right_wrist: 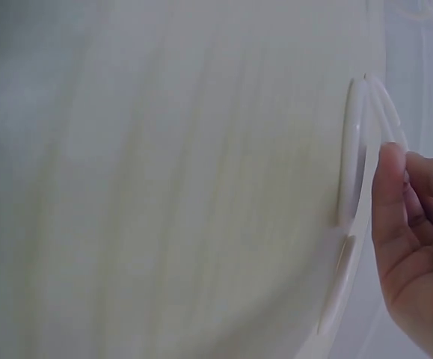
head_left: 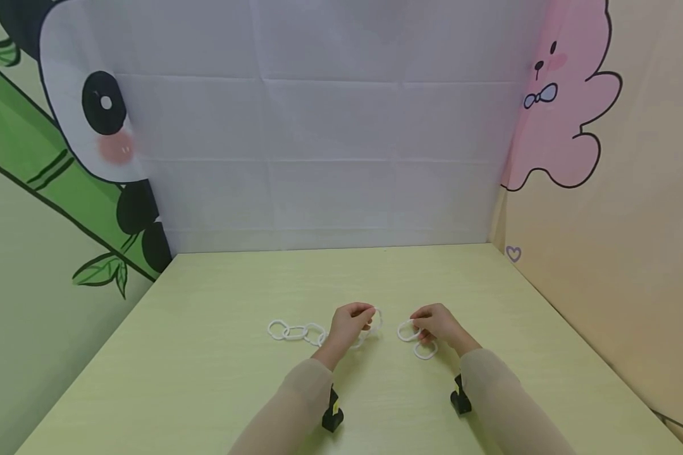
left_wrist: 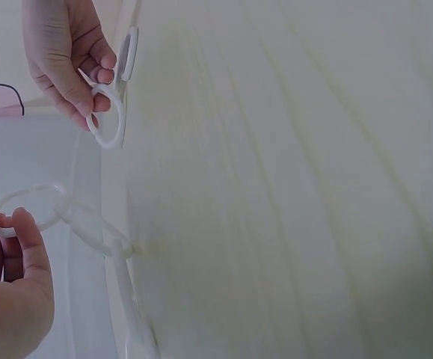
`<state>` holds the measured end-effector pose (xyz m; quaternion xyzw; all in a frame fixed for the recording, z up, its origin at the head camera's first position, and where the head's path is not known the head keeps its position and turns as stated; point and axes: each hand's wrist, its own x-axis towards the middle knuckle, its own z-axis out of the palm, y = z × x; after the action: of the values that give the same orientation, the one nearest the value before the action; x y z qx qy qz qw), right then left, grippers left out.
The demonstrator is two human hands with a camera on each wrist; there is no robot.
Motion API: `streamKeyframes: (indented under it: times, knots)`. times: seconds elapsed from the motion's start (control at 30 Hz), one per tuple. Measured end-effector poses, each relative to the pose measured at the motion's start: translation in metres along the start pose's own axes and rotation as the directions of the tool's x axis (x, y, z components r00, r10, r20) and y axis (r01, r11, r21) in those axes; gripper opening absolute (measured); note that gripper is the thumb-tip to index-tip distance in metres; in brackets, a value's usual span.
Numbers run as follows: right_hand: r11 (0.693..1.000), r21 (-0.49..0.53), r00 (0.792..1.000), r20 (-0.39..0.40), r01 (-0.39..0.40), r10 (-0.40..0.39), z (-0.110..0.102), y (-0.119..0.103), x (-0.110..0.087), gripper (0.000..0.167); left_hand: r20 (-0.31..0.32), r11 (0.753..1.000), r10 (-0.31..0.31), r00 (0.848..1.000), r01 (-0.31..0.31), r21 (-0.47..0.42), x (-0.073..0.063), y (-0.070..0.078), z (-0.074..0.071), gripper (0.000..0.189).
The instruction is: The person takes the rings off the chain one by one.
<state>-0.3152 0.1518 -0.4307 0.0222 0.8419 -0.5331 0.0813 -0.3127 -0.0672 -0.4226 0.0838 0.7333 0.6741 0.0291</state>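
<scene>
My left hand (head_left: pixel 348 325) pinches the end ring (left_wrist: pixel 50 186) of a white plastic chain between thumb and finger, lifted over the table. From that ring the linked chain (head_left: pixel 295 338) hangs down and runs left along the tabletop, partly hidden behind the hand. To the right, my right hand (head_left: pixel 439 325) pinches a loose white ring (right_wrist: pixel 387 112) between thumb and fingertips. A white ring (right_wrist: pixel 353 153) stands out close beside the pinched one in the right wrist view. Another white ring (head_left: pixel 424 358) lies just below the right hand. A gap separates the two hands.
The pale yellow table (head_left: pixel 205 392) reaches back to a white sheet (head_left: pixel 330 189). Painted walls flank it, with a panda (head_left: pixel 62 95) at left and a pink bear (head_left: pixel 569 126) at right. Black camera mounts (head_left: pixel 332 417) sit under both wrists.
</scene>
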Motion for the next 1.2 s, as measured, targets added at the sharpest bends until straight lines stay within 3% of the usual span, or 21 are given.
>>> streamKeyframes:
  times: [0.6, 1.2]
  knots:
    - [0.997, -0.029, 0.997, -0.043, -0.065, 0.063, 0.006, -0.008, -0.003, 0.014, 0.017, 1.000, 0.006, 1.000, -0.006, 0.002, -0.005, 0.006, -0.007, 0.021]
    - [0.991, -0.115, 0.994, -0.085, -0.071, 0.062, 0.008, -0.009, -0.005, 0.004, 0.008, 1.000, 0.004, 1.000, -0.004, 0.009, -0.009, 0.009, -0.011, 0.020]
